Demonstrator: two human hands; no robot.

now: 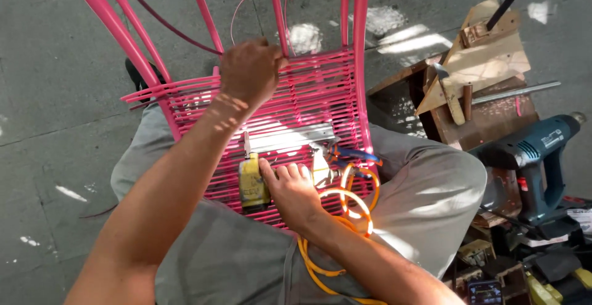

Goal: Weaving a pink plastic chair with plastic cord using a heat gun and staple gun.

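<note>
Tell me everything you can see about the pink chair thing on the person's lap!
The pink chair frame lies tilted across the person's lap. Its painted rods, metal by the look, fan out toward the grey floor. Between two rods, glossy pink cord is wound in many close rows, making a woven panel. Loose pink strands trail off the top. The left hand grips the cord at the panel's upper edge. The right hand rests on the weave beside a yellow tool and an orange coiled hose.
</note>
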